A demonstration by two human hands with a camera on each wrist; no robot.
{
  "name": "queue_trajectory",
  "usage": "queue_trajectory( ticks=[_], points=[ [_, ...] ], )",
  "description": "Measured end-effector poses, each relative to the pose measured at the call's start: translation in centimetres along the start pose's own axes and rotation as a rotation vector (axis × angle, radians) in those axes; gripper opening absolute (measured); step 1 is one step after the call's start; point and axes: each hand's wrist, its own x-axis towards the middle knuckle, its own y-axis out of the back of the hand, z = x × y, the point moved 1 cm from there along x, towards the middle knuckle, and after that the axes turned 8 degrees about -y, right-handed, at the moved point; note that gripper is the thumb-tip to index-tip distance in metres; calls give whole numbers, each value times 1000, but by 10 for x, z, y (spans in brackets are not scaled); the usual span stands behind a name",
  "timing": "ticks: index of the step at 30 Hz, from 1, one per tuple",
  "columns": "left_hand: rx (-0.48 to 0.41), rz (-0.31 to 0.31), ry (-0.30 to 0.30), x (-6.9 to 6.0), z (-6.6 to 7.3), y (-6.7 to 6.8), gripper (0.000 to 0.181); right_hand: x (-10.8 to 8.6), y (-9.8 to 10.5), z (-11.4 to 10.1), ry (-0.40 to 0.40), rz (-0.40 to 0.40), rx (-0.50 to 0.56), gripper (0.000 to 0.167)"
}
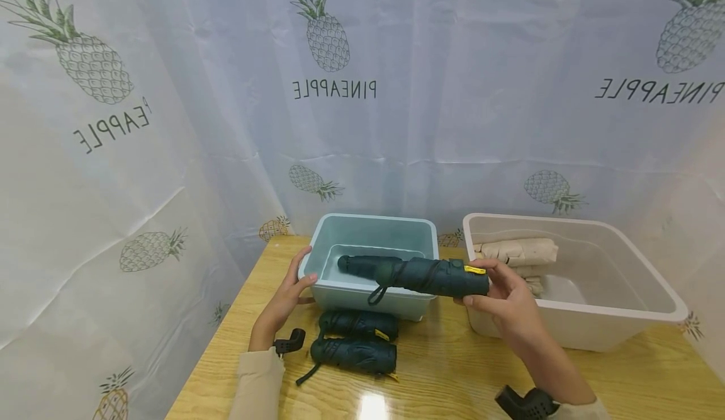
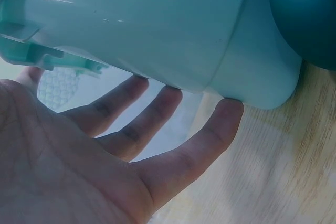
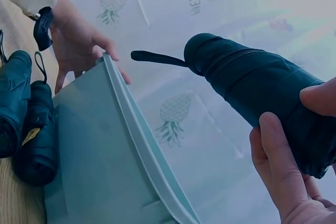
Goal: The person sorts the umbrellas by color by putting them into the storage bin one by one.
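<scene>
A folded dark green umbrella [image 1: 430, 276] with a wrist strap and a yellow tag is held level by my right hand [image 1: 510, 300], which grips its right end between thumb and fingers. It hangs over the front of a light blue bin [image 1: 374, 220]. Inside that bin lies another dark umbrella [image 1: 362, 265], partly hidden by the held one. My left hand [image 1: 286, 294] holds the bin's left rim near the front corner; in the left wrist view, several fingertips [image 2: 228, 109] touch its outer wall. Two more folded umbrellas [image 1: 359, 324] lie side by side on the table before the bin.
To the right stands a larger white bin [image 1: 612, 319] with beige rolled bundles [image 1: 523, 251] at its left side. Both bins rest on a wooden table [image 1: 442, 382]. A pineapple-print curtain [image 1: 408, 124] hangs behind and along the sides.
</scene>
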Motion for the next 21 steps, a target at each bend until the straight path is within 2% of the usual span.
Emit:
queue_trajectory(
  ticks=[4,12,21],
  points=[
    [0,-2,-2,1,0,1,65,6,-2,-3,-49,10,8,53],
    [-4,5,-5,1,-2,1,64,21,-7,-8,-99,-4,101,49],
    [-8,1,-9,0,2,1,63,41,-12,-10,-224,66,142,44]
  ],
)
